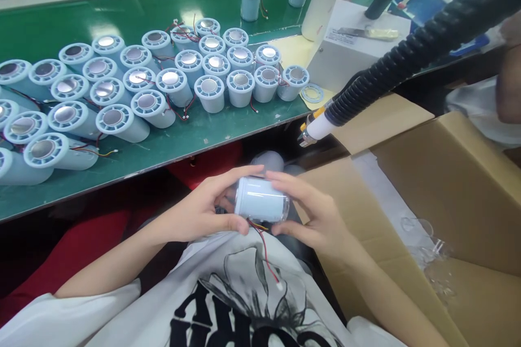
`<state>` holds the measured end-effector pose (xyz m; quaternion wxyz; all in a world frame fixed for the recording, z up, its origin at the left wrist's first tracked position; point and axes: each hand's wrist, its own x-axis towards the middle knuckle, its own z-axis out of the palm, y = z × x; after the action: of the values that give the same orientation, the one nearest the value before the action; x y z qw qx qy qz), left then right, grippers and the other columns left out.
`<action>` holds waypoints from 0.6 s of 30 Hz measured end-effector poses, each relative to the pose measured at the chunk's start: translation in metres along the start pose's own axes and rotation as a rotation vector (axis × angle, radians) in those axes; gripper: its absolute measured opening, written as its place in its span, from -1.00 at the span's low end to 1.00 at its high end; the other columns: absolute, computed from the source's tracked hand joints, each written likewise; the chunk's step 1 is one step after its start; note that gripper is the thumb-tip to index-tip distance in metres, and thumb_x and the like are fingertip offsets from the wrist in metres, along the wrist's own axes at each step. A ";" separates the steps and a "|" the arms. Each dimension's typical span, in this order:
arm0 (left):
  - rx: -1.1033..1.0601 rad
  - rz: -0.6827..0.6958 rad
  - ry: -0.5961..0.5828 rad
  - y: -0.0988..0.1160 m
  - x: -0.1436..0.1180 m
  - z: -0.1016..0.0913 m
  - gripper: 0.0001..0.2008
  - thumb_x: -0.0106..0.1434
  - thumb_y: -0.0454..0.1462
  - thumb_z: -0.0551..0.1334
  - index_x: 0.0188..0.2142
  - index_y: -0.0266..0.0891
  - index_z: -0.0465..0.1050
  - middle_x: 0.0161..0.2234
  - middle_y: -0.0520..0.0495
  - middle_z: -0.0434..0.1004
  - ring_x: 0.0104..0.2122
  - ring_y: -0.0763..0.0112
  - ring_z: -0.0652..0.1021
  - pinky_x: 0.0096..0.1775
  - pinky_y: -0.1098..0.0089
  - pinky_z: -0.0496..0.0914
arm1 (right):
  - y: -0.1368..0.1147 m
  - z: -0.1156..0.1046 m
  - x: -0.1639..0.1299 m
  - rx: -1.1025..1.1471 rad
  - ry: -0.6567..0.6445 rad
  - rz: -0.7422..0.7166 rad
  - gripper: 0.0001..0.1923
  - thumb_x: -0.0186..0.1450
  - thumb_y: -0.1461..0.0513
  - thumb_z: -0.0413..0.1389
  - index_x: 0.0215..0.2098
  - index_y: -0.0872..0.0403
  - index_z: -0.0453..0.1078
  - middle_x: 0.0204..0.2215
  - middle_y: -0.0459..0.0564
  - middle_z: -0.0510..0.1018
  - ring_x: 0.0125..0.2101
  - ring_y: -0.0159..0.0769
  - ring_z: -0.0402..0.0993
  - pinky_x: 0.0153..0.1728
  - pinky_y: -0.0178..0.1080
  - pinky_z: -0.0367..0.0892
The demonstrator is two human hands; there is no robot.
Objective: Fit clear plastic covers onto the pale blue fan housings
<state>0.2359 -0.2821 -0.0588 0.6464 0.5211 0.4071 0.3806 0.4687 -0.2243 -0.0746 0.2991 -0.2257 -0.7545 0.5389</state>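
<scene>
Left grip [209,209] and right grip [315,211], in the head view, close around opposite ends of a pale-blue cylinder [260,200], held sideways off the counter [211,138], on the wearer's side of its near edge. Glossy clear plastic [286,207] sheathes it; the step seems to be fitting or removing that sleeve, I cannot tell which. Next probably calls for a straight, even slide, thin wires [265,255] kept free. Smooth blue cylinders [209,92] with spoked rims and shiny discs crowd the counter.

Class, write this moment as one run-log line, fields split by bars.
left hand: holds blue cylinder, left end | right hand: holds right end | wires: hang from cylinder | green bench: more cylinders
</scene>
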 end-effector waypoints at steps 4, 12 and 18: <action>0.059 0.060 -0.055 0.000 0.000 -0.005 -0.23 0.11 -0.37 0.39 0.26 0.10 0.18 0.29 -0.12 0.18 0.15 0.10 0.40 0.08 0.25 0.41 | -0.002 0.003 -0.002 0.426 0.008 0.290 -0.48 0.22 0.12 0.27 0.13 -0.25 0.32 -0.06 -0.11 0.56 -0.20 -0.26 0.57 -0.17 -0.20 0.52; -0.107 -0.097 -0.064 -0.008 0.001 0.001 -0.26 0.16 -0.37 0.35 0.27 0.07 0.17 0.22 -0.08 0.34 0.08 0.17 0.49 0.06 0.26 0.42 | 0.000 0.002 -0.001 0.293 0.010 0.320 -0.54 0.15 0.18 0.32 0.03 -0.20 0.47 -0.03 -0.11 0.56 -0.40 -0.32 0.56 -0.27 -0.23 0.53; -0.109 -0.314 0.076 -0.011 0.003 -0.006 -0.40 0.18 -0.16 0.33 0.21 -0.02 0.29 0.05 -0.09 0.52 -0.09 0.15 0.57 -0.25 0.38 0.52 | 0.005 0.003 -0.001 0.258 -0.090 0.453 -0.43 0.26 0.00 0.18 0.20 -0.06 0.31 -0.07 -0.03 0.59 -0.19 -0.18 0.57 -0.14 -0.16 0.47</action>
<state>0.2321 -0.2788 -0.0712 0.7094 0.4005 0.4864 0.3159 0.4674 -0.2260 -0.0807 0.1632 -0.3247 -0.6222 0.6934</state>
